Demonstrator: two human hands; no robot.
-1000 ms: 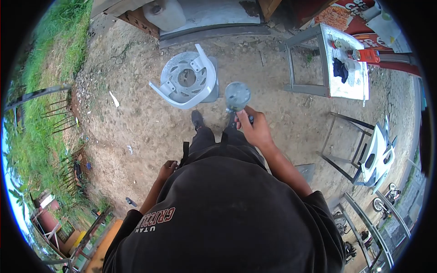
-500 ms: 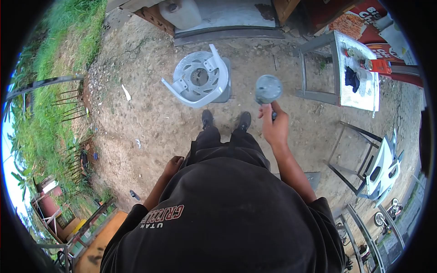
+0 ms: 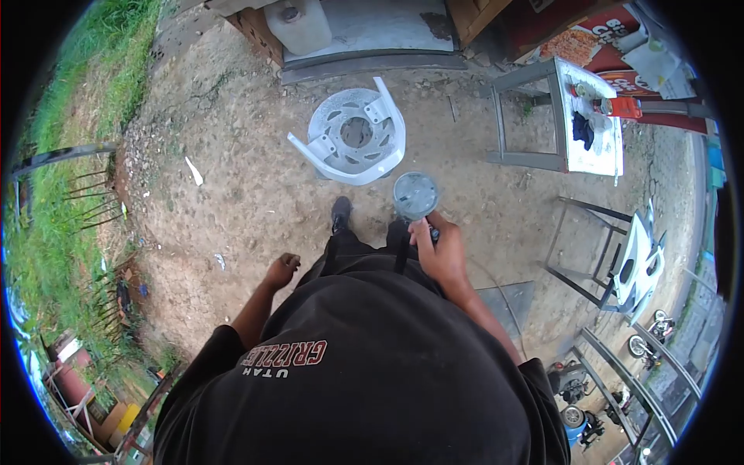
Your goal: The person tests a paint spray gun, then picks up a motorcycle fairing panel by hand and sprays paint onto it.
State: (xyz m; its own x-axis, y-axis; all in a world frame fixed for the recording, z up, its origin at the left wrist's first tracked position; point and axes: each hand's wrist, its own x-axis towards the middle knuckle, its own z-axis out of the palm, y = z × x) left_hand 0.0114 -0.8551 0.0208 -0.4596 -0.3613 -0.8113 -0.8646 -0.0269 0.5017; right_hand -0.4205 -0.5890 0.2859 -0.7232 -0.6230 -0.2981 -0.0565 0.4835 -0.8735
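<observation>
My right hand [image 3: 443,254] is wrapped round the handle of a spray gun with a round, greyish cup [image 3: 415,195] on top. The cup is just below and to the right of a light grey plastic part [image 3: 369,167], curved with two prongs, which rests with a perforated round disc [image 3: 329,116] on a stand. The stand is mostly hidden beneath them. My left hand [image 3: 284,271] hangs beside my body, away from any object, its fingers loosely curled with nothing in them.
A silvery-topped table [image 3: 597,155] at the upper right bears a red container [image 3: 626,108], a dark cloth [image 3: 583,130] and cans. White fairings [image 3: 637,262] rest on a metal frame at the right. A whitish jug [image 3: 299,28] stands at the top. A hose [image 3: 505,298] trails behind my right arm.
The spray gun in my right hand has moved down and left, closer to my body. My left hand has moved slightly outward from my side. The plastic part and disc appear turned on the stand.
</observation>
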